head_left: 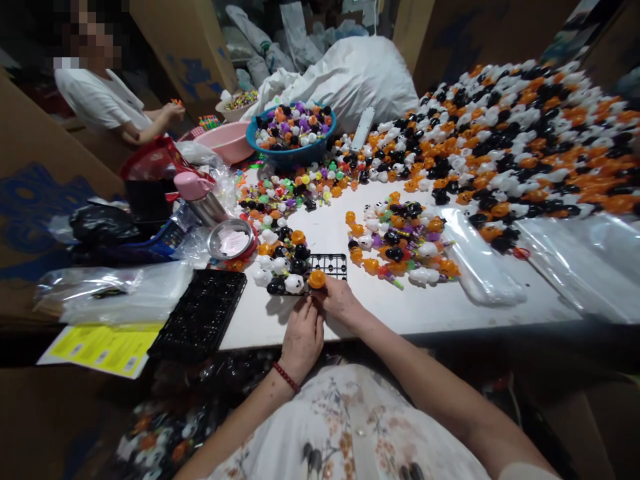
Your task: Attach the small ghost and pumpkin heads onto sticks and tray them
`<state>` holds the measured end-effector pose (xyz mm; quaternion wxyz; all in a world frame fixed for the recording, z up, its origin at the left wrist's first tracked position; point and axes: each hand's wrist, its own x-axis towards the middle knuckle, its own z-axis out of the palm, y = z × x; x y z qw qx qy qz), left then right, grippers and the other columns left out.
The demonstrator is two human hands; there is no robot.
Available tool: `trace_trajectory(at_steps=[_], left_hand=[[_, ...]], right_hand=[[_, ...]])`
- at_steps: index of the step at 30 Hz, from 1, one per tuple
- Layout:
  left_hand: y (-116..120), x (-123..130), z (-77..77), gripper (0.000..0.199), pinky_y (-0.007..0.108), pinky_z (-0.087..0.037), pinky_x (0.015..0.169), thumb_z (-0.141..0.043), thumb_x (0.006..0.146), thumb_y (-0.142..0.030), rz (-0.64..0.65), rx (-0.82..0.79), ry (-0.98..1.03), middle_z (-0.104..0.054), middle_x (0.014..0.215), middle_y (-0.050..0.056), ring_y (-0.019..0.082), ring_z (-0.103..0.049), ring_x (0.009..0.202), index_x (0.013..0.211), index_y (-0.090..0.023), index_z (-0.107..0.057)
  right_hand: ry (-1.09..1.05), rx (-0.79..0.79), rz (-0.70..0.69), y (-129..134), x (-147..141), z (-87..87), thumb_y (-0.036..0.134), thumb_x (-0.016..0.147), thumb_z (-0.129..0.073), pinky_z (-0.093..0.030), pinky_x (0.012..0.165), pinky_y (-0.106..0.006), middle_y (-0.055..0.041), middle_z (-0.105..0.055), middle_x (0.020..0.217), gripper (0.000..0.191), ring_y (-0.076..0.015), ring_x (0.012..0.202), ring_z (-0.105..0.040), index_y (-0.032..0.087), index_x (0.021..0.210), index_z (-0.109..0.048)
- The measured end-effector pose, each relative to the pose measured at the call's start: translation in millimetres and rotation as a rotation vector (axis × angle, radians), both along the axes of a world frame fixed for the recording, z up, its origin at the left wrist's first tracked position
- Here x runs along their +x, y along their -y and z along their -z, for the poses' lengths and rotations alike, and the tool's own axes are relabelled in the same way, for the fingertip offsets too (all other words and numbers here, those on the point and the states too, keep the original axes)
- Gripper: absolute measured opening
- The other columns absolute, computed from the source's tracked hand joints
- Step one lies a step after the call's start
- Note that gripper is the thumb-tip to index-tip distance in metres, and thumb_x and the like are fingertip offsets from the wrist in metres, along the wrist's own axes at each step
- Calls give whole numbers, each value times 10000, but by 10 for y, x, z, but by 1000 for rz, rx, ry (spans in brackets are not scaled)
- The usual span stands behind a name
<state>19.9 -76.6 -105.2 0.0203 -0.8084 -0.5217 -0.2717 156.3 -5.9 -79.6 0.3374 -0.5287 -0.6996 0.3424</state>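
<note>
At the white table's (pixel 400 313) near edge, our right hand (pixel 341 300) seems to pinch an orange figure (pixel 317 279) by the part-filled black grid (pixel 330 267); our left hand's (pixel 303 339) hold we cannot tell. Likely we're loading; next calls for steady seating.

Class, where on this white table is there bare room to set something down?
Bare tabletop lies in front of the loose figure pile, and behind the black grid, left of that pile. Crowded: the back right, heaped with figures.
</note>
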Motion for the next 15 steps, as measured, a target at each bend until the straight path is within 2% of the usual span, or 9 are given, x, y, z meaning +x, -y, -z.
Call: trace_trajectory(at_steps=[6,11,15], left_hand=[[-20,-17,-24,327,482,-516,1033,-486,954,-156,28,-22,29,-636,1295,162,286,-569,1243,1272,-123,-558],[-18,0,-27,375,477,-518,1042,-491,955,-155,52,-20,16,-624,1314,169,290,-557,1251,1326,-109,-519],[-6,6,-38,415,476,-505,1067,-488,954,-149,69,-51,6,-613,1328,169,282,-542,1274,1368,-114,-491]], right_hand=[[167,-31,-14,-4,9,-76,264,900,-596,-414,676,-260,-82,-721,900,165,-205,799,-635,176,1036,-628],[255,-37,-7,-23,54,-87,277,912,-586,-406,674,-267,-90,-722,906,181,-215,796,-642,173,1056,-622],[227,-22,-56,-33,103,-73,226,897,-580,-415,682,-268,-72,-715,890,142,-205,790,-631,178,1017,-639]])
